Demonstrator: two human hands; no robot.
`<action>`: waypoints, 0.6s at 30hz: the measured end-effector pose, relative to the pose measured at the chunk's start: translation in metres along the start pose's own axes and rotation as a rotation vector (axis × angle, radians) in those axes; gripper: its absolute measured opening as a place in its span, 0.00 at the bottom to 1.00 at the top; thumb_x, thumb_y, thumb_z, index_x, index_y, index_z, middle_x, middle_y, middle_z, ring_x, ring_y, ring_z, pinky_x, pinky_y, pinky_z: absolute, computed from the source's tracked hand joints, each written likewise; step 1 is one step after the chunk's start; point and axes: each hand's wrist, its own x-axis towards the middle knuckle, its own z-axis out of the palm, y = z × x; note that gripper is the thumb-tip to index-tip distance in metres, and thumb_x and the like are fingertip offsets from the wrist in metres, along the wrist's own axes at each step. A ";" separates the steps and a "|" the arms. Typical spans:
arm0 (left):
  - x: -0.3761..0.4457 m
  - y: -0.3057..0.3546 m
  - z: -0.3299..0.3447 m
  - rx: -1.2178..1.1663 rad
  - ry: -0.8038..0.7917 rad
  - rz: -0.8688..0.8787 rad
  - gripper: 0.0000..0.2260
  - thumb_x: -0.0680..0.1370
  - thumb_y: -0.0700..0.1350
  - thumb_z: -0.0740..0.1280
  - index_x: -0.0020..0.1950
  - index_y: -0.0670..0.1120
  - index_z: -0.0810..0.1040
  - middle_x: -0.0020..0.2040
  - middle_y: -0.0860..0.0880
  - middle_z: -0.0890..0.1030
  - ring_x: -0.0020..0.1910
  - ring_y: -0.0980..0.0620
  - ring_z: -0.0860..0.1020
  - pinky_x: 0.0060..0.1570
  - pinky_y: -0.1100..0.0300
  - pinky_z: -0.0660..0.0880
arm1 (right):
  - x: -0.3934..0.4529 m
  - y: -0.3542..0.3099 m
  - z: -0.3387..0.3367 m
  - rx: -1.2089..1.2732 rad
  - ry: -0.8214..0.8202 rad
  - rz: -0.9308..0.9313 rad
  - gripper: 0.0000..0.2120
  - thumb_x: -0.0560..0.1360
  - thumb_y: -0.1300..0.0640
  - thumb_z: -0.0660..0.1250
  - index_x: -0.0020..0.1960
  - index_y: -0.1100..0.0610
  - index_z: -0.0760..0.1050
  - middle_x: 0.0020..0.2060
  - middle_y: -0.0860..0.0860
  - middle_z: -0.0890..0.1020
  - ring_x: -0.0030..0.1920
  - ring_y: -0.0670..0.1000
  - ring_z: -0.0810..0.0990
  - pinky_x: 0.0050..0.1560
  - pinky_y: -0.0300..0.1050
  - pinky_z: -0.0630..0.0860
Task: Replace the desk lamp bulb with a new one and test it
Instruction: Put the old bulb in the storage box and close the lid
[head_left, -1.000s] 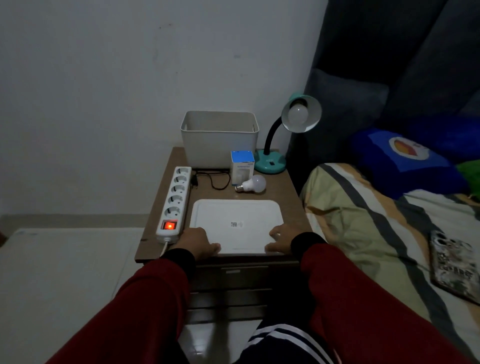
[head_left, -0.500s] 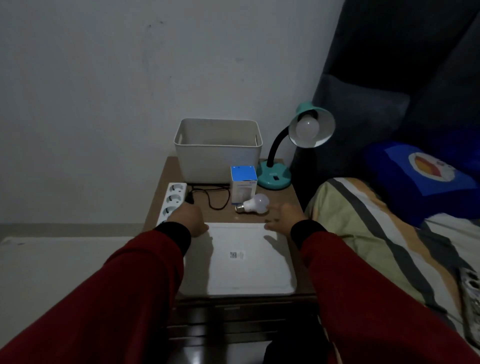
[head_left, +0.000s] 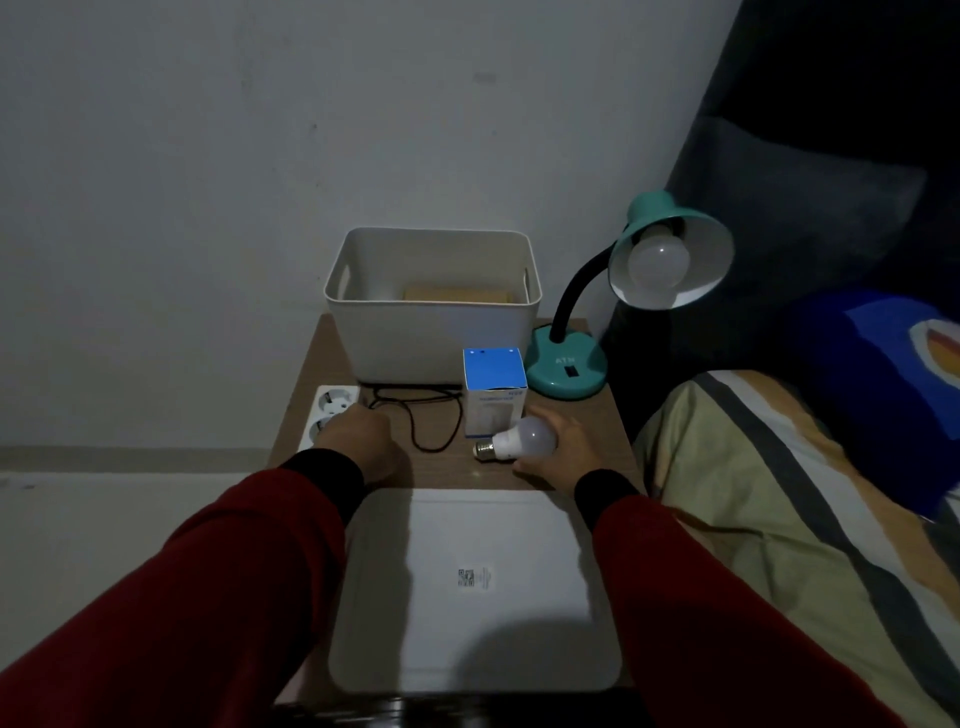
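Lying on the bench (head_left: 587, 415) with its screw base toward the left, the bulb (head_left: 524, 439) touches the right grip (head_left: 563, 447), whose fingers curve loosely around its globe, the nearer one.

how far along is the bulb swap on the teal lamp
Hardly begun. Done: nothing visible; a white bulb sits unlit in the shade of the teal gooseneck desk lamp. In hand: the right hand is at the loose white bulb lying beside the blue and white carton; the left hand is over the white power strip. Left: remove, fit, test.
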 end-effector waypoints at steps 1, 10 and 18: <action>0.001 0.000 -0.001 0.002 0.000 -0.008 0.17 0.78 0.46 0.61 0.62 0.37 0.75 0.64 0.37 0.74 0.64 0.40 0.73 0.64 0.51 0.72 | 0.001 0.001 0.000 0.010 0.003 -0.002 0.38 0.62 0.62 0.78 0.69 0.55 0.69 0.65 0.56 0.74 0.63 0.55 0.74 0.65 0.47 0.71; -0.018 0.002 -0.029 0.066 0.023 0.035 0.16 0.78 0.47 0.61 0.60 0.38 0.77 0.61 0.41 0.78 0.62 0.42 0.76 0.56 0.54 0.73 | -0.023 -0.019 -0.035 0.014 -0.018 0.000 0.35 0.63 0.59 0.79 0.67 0.55 0.70 0.61 0.55 0.77 0.59 0.54 0.75 0.60 0.47 0.75; -0.026 0.005 -0.085 -0.026 0.164 0.107 0.18 0.77 0.47 0.64 0.64 0.40 0.74 0.64 0.41 0.76 0.63 0.43 0.74 0.64 0.55 0.71 | -0.032 -0.083 -0.083 -0.051 0.107 -0.100 0.32 0.64 0.55 0.78 0.66 0.56 0.72 0.62 0.57 0.78 0.59 0.54 0.76 0.58 0.41 0.72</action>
